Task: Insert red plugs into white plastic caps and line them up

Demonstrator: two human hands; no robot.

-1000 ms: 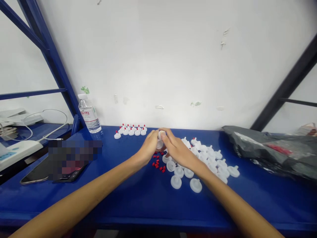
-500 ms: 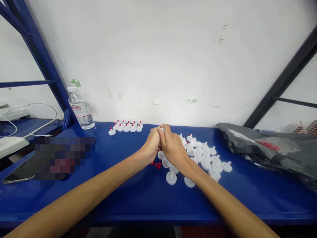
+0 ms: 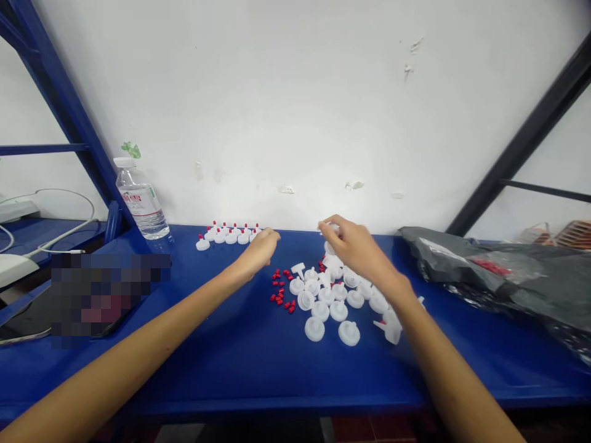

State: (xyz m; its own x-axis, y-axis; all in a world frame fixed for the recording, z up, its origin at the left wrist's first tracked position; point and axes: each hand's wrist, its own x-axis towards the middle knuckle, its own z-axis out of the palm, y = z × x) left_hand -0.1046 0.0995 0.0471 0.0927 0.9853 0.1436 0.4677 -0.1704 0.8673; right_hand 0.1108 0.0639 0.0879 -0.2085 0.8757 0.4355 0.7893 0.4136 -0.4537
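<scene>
My left hand (image 3: 261, 246) reaches toward the right end of a row of white caps with red tips (image 3: 226, 235) by the wall; its fingers are curled, and what they hold is hidden. My right hand (image 3: 353, 243) hovers over the back of a pile of plain white caps (image 3: 339, 295), pinching one white cap (image 3: 331, 229) in its fingertips. Small red plugs (image 3: 281, 292) lie scattered on the blue table (image 3: 240, 363) between the two hands.
A water bottle (image 3: 138, 200) stands at the back left beside a blue frame post (image 3: 69, 117). A phone (image 3: 28, 320) lies at the left. A dark plastic bag (image 3: 508, 277) covers the right side. A black brace (image 3: 521, 147) slants up at the right.
The hands were pressed together over the pile; now they have parted. The left moved left to the row of tipped caps, the right moved right and back over the pile.
</scene>
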